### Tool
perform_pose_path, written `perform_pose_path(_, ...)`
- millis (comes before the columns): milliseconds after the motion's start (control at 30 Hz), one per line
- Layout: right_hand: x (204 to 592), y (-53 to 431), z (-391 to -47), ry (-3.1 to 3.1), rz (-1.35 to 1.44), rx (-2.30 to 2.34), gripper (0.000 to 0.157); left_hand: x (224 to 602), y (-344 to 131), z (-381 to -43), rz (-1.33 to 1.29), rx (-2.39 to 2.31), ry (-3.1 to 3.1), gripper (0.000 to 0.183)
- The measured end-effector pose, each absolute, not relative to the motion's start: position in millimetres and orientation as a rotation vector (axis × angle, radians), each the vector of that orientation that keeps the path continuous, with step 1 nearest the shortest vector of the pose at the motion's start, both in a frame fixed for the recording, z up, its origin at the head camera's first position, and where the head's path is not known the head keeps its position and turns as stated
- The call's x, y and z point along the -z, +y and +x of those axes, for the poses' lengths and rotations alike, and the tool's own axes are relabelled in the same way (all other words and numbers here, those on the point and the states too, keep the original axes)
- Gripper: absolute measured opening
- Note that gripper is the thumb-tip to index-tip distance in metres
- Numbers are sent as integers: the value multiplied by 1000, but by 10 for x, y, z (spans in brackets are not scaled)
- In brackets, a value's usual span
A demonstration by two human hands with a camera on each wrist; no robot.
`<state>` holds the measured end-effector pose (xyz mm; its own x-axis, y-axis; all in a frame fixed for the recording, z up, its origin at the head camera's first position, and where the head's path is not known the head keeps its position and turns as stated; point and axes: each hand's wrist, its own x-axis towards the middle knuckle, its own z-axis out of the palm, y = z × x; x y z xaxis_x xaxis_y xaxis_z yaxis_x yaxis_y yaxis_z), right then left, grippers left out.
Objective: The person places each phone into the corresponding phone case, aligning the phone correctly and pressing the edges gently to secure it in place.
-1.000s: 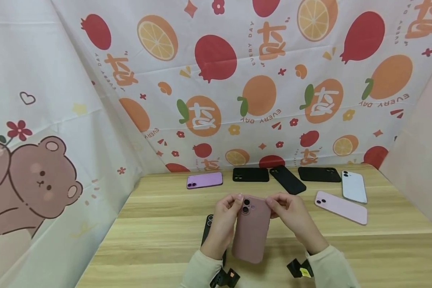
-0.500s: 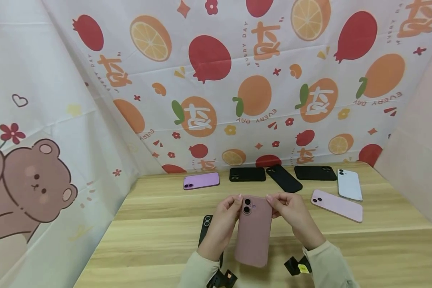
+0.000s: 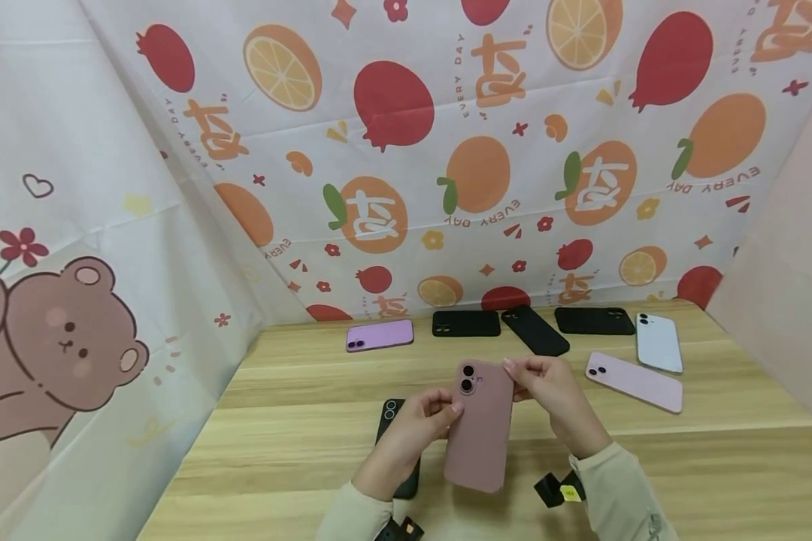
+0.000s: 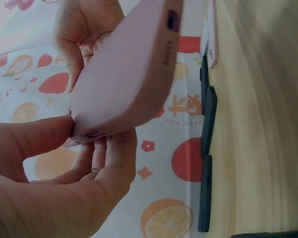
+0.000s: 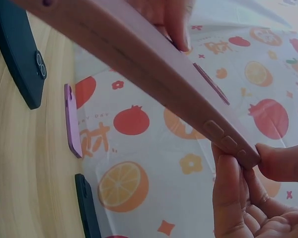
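A dusty-pink phone in a matching case (image 3: 483, 439) is held up over the table, its camera side facing the head view. My left hand (image 3: 409, 428) pinches its left edge below the camera lenses, thumb on the back and fingers behind. At the upper right corner, my right hand (image 3: 558, 398) grips the phone between thumb and fingers. The right wrist view shows that thumb and fingers (image 5: 228, 191) at the corner, close to the case's side buttons. Below the left hand lies a black phone (image 3: 406, 481), partly covered by that hand and wrist.
Along the back of the wooden table (image 3: 277, 436) lie a purple phone (image 3: 380, 335), several black phones (image 3: 467, 324) and a white phone (image 3: 659, 343). A light pink phone (image 3: 634, 382) lies at the right. A fruit-print cloth (image 3: 406, 225) hangs behind.
My left hand has let go of the phone's top left corner and slid down its left edge, uncovering more of the black phone. The right hand keeps its grip at the upper right corner.
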<state>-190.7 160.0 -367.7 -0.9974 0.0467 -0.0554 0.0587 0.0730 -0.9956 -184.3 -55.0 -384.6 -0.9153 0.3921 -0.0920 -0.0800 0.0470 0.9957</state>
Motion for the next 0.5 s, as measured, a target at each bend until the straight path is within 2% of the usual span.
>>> perform_pose_path(333, 3741, 1594, -1928, 2277, 63, 2113, 37, 3947, -523, -1776, 258, -2013, 2042, 22)
perform_pose_path(500, 3788, 1598, -1949, 2266, -54, 2043, 40, 3975, -531, -1806, 200, -2049, 2062, 19)
